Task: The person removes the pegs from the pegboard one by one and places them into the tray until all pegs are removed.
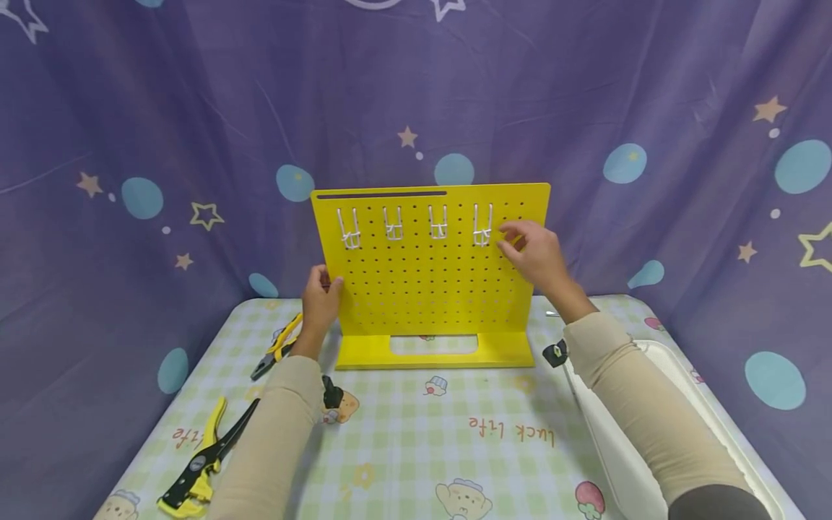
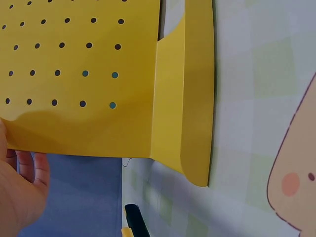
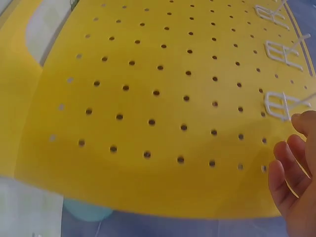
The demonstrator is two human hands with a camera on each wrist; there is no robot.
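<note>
Pegboard [image 1: 420,276], yellow, stands at centre frame, four white hooks [image 1: 438,232] across its upper part. The left grip [image 1: 321,302] pinches its left edge; the right grip [image 1: 534,254], loosely parted and empty, is beside the rightmost hook [image 1: 482,234].

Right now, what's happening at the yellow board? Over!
Left hand gripping yellow board by left edge. Four white hooks on it. Right hand beside rightmost hook. Nothing visibly in between.

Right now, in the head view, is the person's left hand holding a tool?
No, the left hand holds the side edge of the yellow pegboard, thumb on its front.
</note>
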